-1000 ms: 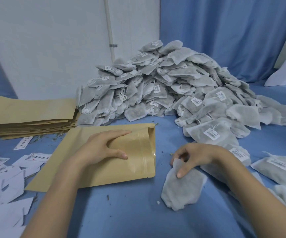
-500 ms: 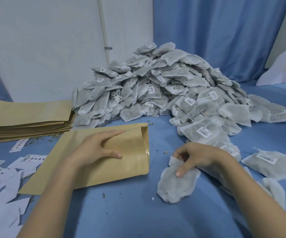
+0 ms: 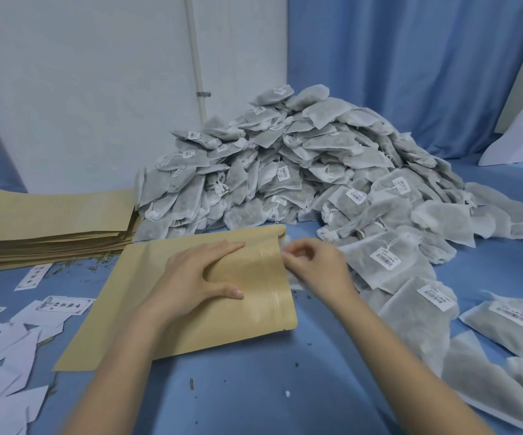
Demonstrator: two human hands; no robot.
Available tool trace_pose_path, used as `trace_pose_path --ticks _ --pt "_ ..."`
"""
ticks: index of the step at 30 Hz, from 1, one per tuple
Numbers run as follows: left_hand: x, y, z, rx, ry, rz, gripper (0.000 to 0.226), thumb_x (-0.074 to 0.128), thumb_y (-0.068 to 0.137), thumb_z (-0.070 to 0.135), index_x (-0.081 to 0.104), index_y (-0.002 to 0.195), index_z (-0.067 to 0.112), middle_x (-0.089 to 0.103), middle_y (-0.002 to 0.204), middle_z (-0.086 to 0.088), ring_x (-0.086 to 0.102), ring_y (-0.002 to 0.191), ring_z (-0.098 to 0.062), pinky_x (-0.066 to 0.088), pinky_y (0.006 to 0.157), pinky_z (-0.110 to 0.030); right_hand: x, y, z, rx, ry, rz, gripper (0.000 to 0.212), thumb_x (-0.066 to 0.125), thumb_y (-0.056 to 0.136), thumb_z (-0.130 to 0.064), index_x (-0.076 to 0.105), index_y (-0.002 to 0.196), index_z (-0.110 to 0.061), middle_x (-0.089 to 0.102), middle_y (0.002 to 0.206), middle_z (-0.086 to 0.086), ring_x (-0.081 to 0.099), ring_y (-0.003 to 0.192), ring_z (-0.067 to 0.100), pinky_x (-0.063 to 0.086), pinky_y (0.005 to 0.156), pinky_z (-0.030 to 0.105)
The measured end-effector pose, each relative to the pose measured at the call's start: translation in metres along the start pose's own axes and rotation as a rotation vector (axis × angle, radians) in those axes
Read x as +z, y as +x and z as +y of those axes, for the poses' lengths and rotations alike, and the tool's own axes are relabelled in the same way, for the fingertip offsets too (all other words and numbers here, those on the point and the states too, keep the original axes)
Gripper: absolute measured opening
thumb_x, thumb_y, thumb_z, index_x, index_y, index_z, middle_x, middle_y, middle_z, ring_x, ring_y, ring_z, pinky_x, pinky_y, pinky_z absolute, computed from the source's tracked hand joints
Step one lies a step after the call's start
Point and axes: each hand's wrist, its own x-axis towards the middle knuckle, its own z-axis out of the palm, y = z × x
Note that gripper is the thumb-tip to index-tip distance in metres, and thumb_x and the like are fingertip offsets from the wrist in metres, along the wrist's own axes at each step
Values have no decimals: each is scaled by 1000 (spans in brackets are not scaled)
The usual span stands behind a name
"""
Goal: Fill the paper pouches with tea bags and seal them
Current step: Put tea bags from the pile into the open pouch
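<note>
Right hand (image 3: 316, 271) pushes a tea bag (image 3: 288, 246) into the pouch (image 3: 191, 324).

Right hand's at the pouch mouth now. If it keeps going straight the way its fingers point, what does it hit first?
The right hand, curled on a blurred tea bag, points left at the open mouth of the paper pouch. It would most likely meet that opening first, then the left hand pressing on the pouch, though depth is unclear.

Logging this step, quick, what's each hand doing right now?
Left hand: open, fingers pressing on the paper pouch.
Right hand: pinches a tea bag at the pouch mouth.
</note>
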Motion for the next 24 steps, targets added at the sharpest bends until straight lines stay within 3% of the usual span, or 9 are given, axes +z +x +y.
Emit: trace_pose_path --ticks 3,6,8,11,15,17,19,22,24 --pt "3 9 6 30 7 31 73 83 56 44 43 115 59 51 134 17 42 128 -5 25 112 -39 11 3 -11 62 85 -422 18 61 86 -21 68 99 -11 70 96 3 65 94 19 53 80 30" --pt "7 16 7 33 -4 -14 74 83 57 44 46 119 56 50 134 20 41 128 -3 25 113 -38 -6 5 -9 46 163 -620 21 61 85 -18 66 105 -21 68 85 -19 62 74 -9 49 62 11" --pt "14 21 9 27 8 -17 74 83 58 44 49 124 51 48 132 24 40 128 -3 24 113 -38 -19 8 1 -57 -6 -425 23 60 85 -21 67 105 -28 69 87 -18 62 76 -7 46 67 12" --pt "28 30 14 0 52 5 73 80 61 47 50 128 46 48 128 26 40 126 -4 23 112 -40 -43 12 20 -120 -582 -53 36 63 81 -41 60 117 -38 60 116 -6 52 106 12 41 88 26" --pt "40 39 21 -26 56 3 73 79 61 49 50 129 45 50 131 22 39 127 -5 20 112 -39 -56 11 41 71 -1116 -6 69 58 78 -58 24 138 -51 13 151 9 16 135 35 18 108 45" --pt "43 42 23 -32 51 4 73 79 61 49 50 128 45 50 131 23 38 126 -4 20 112 -38 -56 12 48 174 -1097 36 62 51 87 -45 21 141 -45 16 148 16 21 133 39 24 105 45" --pt "44 44 24 -38 56 1 73 79 61 49 51 129 44 50 131 23 38 126 -5 20 112 -38 -56 13 52 115 -1004 108 49 43 94 -25 32 141 -33 39 135 14 39 121 34 37 94 38" --pt "42 45 24 -45 42 7 72 79 62 48 51 129 43 51 131 21 40 127 -6 21 112 -40 -57 10 48 -120 -479 410 31 40 96 -13 55 123 -12 64 107 8 56 97 26 38 74 27" --pt "38 45 24 -55 12 18 71 80 63 45 51 128 44 51 129 24 40 125 -5 23 111 -41 -56 9 40 -119 -129 581 22 43 96 -13 60 109 -9 63 86 0 52 78 15 29 66 20"
